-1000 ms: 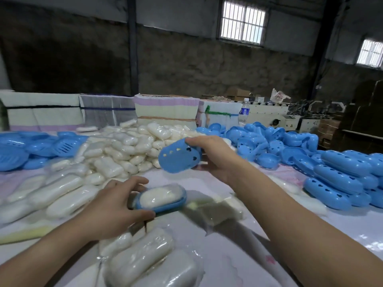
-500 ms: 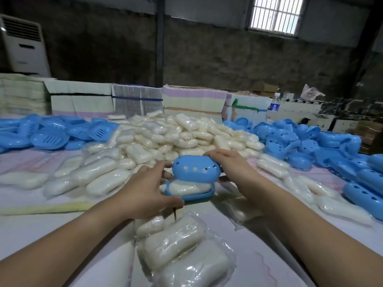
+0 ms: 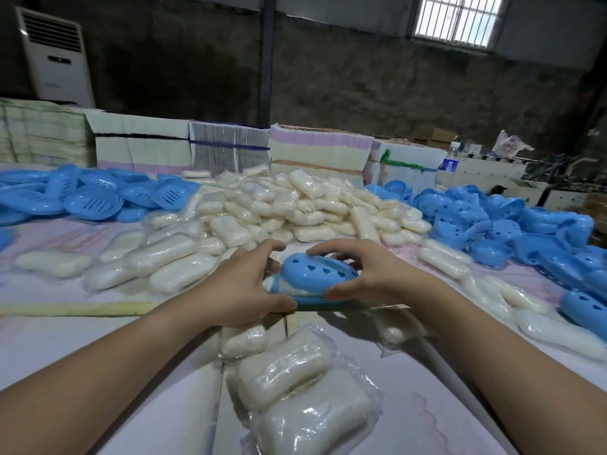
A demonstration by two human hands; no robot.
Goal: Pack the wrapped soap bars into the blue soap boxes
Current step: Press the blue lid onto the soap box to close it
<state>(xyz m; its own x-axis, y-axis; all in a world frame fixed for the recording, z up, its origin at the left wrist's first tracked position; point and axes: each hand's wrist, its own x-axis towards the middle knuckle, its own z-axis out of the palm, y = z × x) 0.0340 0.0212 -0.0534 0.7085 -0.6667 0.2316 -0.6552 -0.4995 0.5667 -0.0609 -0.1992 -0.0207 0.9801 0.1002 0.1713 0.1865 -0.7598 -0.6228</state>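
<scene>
A blue soap box (image 3: pixel 315 277) sits at the table's centre, its heart-holed lid tilted over the base. A white wrapped soap bar (image 3: pixel 289 288) shows in the gap at the left. My left hand (image 3: pixel 243 287) grips the box's left end, thumb at the front of the base. My right hand (image 3: pixel 371 277) holds the right end, fingers curled over the lid and thumb at the base's front rim. A big heap of wrapped soap bars (image 3: pixel 289 208) lies just behind.
Blue slotted bases (image 3: pixel 92 198) are piled at the left, blue lids (image 3: pixel 486 221) at the right. Closed blue boxes (image 3: pixel 584 307) lie at the right edge. Wrapped bars (image 3: pixel 295 389) lie near me. Stacked cartons (image 3: pixel 315 149) line the table's far side.
The lid, first held apart in my right hand, came over the base with the soap and now tilts down onto it. Both hands now clasp the box's ends.
</scene>
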